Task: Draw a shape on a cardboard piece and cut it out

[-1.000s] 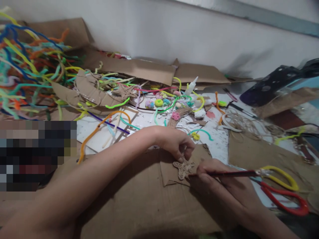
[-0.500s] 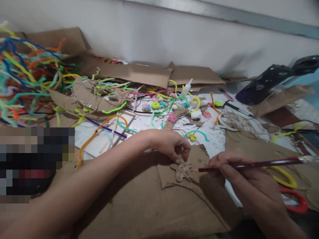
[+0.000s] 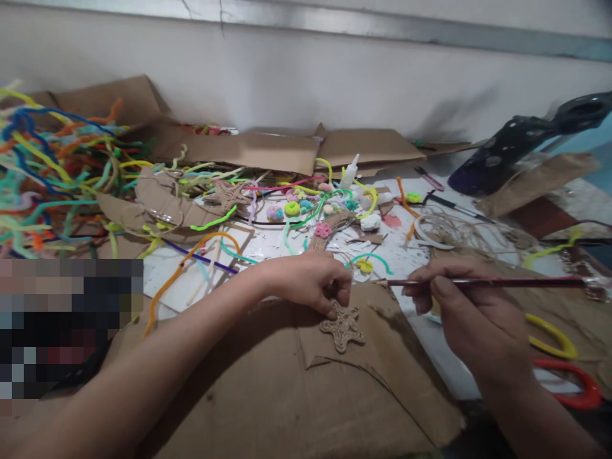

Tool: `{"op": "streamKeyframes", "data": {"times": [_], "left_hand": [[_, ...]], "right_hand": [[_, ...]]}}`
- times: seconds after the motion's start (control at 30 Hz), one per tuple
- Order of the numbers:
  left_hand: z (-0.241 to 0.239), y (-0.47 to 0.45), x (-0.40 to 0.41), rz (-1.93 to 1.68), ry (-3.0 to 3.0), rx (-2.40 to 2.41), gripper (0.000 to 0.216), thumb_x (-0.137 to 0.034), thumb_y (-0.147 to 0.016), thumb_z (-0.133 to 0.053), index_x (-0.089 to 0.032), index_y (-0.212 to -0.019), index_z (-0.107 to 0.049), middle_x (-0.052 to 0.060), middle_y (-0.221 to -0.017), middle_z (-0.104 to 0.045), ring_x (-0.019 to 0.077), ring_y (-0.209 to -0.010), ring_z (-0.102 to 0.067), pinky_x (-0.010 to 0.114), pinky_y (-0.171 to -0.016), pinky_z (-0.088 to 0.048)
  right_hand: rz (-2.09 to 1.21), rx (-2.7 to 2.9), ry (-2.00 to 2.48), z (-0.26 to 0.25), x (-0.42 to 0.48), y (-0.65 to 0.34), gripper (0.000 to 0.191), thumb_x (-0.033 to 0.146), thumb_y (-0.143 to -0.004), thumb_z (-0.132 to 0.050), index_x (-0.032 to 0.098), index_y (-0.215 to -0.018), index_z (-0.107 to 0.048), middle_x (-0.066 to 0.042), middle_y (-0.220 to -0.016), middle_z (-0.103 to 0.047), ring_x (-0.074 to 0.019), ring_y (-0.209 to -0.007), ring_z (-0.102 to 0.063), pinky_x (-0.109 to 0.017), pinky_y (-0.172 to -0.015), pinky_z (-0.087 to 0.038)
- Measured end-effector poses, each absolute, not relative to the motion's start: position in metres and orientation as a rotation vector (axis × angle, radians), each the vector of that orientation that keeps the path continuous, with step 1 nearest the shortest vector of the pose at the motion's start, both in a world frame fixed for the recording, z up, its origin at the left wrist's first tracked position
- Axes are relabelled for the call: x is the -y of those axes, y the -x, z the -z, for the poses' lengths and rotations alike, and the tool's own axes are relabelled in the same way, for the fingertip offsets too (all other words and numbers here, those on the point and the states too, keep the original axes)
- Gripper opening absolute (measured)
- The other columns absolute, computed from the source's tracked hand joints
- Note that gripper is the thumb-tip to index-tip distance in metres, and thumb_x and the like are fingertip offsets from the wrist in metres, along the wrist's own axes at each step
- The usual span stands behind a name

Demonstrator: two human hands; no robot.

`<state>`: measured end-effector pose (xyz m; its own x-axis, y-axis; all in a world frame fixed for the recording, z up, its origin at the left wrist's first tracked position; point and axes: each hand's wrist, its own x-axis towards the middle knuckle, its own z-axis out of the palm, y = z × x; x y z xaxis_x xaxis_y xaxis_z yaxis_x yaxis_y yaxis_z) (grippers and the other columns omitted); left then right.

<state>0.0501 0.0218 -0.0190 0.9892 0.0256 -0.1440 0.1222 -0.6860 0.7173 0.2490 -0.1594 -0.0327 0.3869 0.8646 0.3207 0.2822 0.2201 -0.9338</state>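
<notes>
A small star (image 3: pixel 342 326) covered in coiled brown twine lies on a torn-edged piece of cardboard (image 3: pixel 377 319). My left hand (image 3: pixel 319 280) reaches in from the left, its curled thumb and fingers closed on the star's upper point. In my right hand (image 3: pixel 473 319) is a dark red pencil (image 3: pixel 516 282), held nearly level with its tip pointing left. That tip is above and to the right of the star, apart from it, near the cardboard's upper edge. Beneath the piece is a larger cardboard sheet (image 3: pixel 248 389).
Tangled pipe cleaners (image 3: pixel 48 172) heap up at the left. Behind my hands are a larger twine star (image 3: pixel 229 196), a twine-wrapped curved piece (image 3: pixel 335 226) with a pink flower, and a glue bottle (image 3: pixel 351 171). Red-handled scissors (image 3: pixel 590 386) and loose twine (image 3: pixel 463 226) are at the right.
My right hand has moved the pencil up and away from the star's right side, and the pencil is now more level. My left hand stays at the star. The view has shifted slightly.
</notes>
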Motion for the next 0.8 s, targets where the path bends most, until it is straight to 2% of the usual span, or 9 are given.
{"op": "streamKeyframes", "data": {"times": [0.23, 0.4, 0.5, 0.57, 0.7, 0.8], "left_hand": [[0.012, -0.042, -0.035, 0.14, -1.901, -0.117, 0.014, -0.017, -0.082, -0.081, -0.019, -0.09, -0.07, -0.001, -0.088, -0.071, 0.0146, -0.081, -0.065, 0.025, -0.072, -0.048], [-0.004, -0.027, -0.051, -0.029, -1.686, -0.221, 0.018, -0.02, -0.078, -0.083, -0.018, -0.092, -0.072, -0.001, -0.083, -0.069, 0.0109, -0.073, -0.06, 0.024, -0.07, -0.048], [-0.009, -0.021, -0.06, -0.148, -1.599, -0.33, 0.023, -0.019, -0.075, -0.084, -0.018, -0.093, -0.07, -0.001, -0.085, -0.069, 0.0116, -0.076, -0.063, 0.027, -0.075, -0.052], [-0.006, -0.02, -0.067, -0.258, -1.605, -0.401, 0.023, -0.019, -0.075, -0.083, -0.017, -0.093, -0.069, 0.0, -0.086, -0.069, 0.0126, -0.077, -0.065, 0.029, -0.077, -0.054], [0.011, -0.023, -0.077, -0.509, -1.755, -0.645, 0.015, -0.019, -0.08, -0.075, -0.017, -0.091, -0.065, 0.0, -0.082, -0.066, 0.013, -0.072, -0.061, 0.029, -0.069, -0.051], [0.02, -0.026, -0.076, -0.551, -2.099, -0.801, 0.009, -0.017, -0.082, -0.072, -0.018, -0.09, -0.068, 0.0, -0.084, -0.068, 0.015, -0.077, -0.062, 0.028, -0.072, -0.048]], "right_hand": [[-0.493, 1.232, 1.344, 0.022, 0.151, -0.26, 0.012, 0.037, -0.102, -0.07, 0.03, -0.097, -0.078, 0.0, -0.082, -0.069, -0.0183, -0.066, -0.057, -0.031, -0.06, -0.048], [-0.508, 1.254, 1.329, 0.023, 0.145, -0.263, 0.012, 0.039, -0.102, -0.07, 0.031, -0.096, -0.077, 0.001, -0.084, -0.067, -0.0183, -0.067, -0.056, -0.031, -0.061, -0.048], [-0.516, 1.273, 1.353, 0.024, 0.143, -0.262, 0.012, 0.039, -0.103, -0.069, 0.032, -0.101, -0.078, -0.001, -0.09, -0.069, -0.0189, -0.069, -0.058, -0.033, -0.063, -0.049], [-0.501, 1.296, 1.385, 0.024, 0.141, -0.261, 0.015, 0.042, -0.103, -0.068, 0.031, -0.104, -0.079, -0.003, -0.094, -0.072, -0.0196, -0.072, -0.062, -0.034, -0.066, -0.052], [-0.504, 1.338, 1.442, 0.02, 0.134, -0.261, 0.029, 0.056, -0.101, -0.066, 0.031, -0.107, -0.081, -0.006, -0.099, -0.079, -0.0227, -0.081, -0.07, -0.034, -0.068, -0.058], [-0.496, 1.381, 1.49, 0.02, 0.127, -0.264, 0.036, 0.061, -0.101, -0.065, 0.03, -0.108, -0.081, -0.007, -0.107, -0.081, -0.0207, -0.075, -0.072, -0.034, -0.067, -0.061]]}}
